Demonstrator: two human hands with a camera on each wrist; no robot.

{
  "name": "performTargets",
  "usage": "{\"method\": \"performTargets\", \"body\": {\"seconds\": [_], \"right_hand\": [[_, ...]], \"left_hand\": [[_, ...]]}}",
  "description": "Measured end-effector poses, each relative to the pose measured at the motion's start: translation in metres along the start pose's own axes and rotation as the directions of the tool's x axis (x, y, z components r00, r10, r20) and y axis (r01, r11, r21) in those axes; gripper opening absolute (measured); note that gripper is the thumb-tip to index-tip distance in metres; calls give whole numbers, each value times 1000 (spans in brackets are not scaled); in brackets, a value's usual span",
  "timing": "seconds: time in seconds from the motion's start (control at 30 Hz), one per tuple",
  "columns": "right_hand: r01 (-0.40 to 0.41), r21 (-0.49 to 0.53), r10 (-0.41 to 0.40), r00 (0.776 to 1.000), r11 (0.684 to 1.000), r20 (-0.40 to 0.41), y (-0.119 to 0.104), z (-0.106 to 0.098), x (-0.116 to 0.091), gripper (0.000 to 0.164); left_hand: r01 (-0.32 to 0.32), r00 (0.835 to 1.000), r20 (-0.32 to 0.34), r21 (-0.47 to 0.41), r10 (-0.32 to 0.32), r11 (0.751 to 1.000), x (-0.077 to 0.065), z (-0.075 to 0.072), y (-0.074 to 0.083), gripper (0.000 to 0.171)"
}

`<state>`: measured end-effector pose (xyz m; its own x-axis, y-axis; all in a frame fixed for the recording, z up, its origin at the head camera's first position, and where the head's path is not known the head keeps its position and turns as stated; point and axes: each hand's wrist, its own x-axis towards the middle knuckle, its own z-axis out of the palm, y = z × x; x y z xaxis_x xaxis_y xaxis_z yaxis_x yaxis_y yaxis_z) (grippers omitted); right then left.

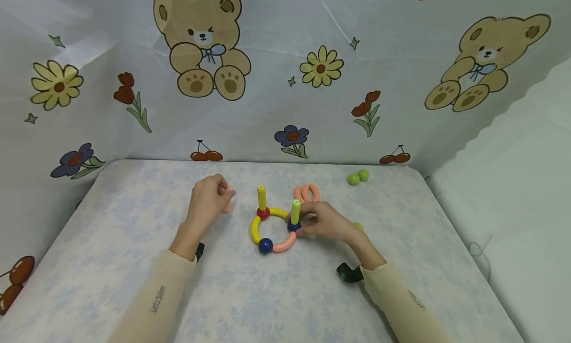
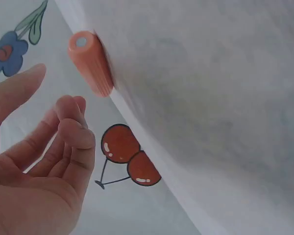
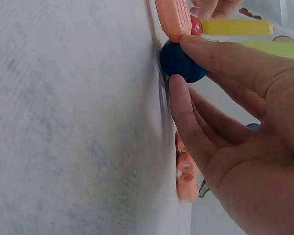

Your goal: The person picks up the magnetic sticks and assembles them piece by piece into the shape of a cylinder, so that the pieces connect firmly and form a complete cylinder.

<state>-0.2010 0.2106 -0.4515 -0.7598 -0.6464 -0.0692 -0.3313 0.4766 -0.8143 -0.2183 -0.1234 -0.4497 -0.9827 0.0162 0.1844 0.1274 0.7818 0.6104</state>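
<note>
A ring of curved rods and balls lies mid-table: yellow curved rods [image 1: 255, 229], a pink curved rod [image 1: 285, 244], a red ball [image 1: 263, 213] and a blue ball [image 1: 265, 246]. My right hand [image 1: 325, 221] pinches the ring's other dark blue ball [image 3: 179, 62] between thumb and finger. On that ball stands a yellow-green rod [image 1: 296, 211]; a yellow rod [image 1: 261, 198] rises from the red one. To the left, my left hand [image 1: 207, 199] is beside a pink rod [image 2: 92, 63]. The left wrist view shows its thumb and loosely bent fingers apart from that rod.
Several pink curved rods [image 1: 311, 192] lie behind the ring. Two green balls [image 1: 353, 179] sit at the back right, and another green ball [image 1: 359, 226] is partly hidden by my right hand. A cloth printed with bears [image 1: 205, 40] hangs along the table's back edge.
</note>
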Motion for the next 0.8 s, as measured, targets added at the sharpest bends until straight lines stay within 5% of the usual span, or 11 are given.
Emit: {"method": "performTargets", "body": {"seconds": [0.17,0.43,0.53,0.63,0.8], "right_hand": [[-44,-29,41,995,999,-88,-1,4,-2,34],[-68,-38,58,972,997,-228,-2,17,4,31],[-76,-45,61,962,996,-268,-1,21,4,31],[-73,-46,57,955,996,-292,-1,23,4,31],[-81,-56,59,948,995,-312,-2,24,5,31]], "left_hand": [[106,987,123,26,-108,994,1,-3,-2,36],[152,948,274,51,-160,987,3,-8,0,23],[88,960,270,-43,-73,995,3,-10,7,17],[-43,966,244,-168,84,985,0,-13,21,14],[-208,932,231,-290,280,934,-7,-20,44,19]]}}
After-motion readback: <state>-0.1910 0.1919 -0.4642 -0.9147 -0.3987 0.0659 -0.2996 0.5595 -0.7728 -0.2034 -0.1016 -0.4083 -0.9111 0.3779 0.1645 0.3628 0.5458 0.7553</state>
